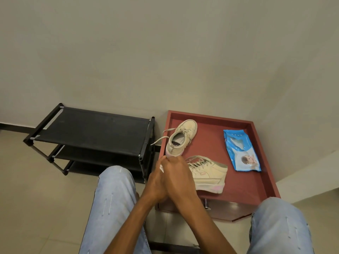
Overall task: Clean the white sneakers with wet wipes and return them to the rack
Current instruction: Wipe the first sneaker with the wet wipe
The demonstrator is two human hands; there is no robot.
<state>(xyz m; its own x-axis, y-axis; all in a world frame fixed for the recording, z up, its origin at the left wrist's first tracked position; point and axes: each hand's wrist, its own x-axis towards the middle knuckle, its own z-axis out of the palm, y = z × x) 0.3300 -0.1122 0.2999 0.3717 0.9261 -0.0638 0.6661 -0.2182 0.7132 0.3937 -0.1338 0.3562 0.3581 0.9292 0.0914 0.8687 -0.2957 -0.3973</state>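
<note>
Two white sneakers sit on a red tray-topped table. The far sneaker stands upright with its heel toward me and its laces trailing left. The near sneaker lies with its toe pointing left. My left hand and my right hand are pressed together just in front of the far sneaker's heel. Both hold a small white wet wipe, of which only a sliver shows between them. A fingertip of my left hand touches the heel.
A blue wet-wipe pack lies flat at the tray's right side. The black three-tier shoe rack stands left of the table against the wall, with bare shelves. My knees in light jeans frame the bottom of the view.
</note>
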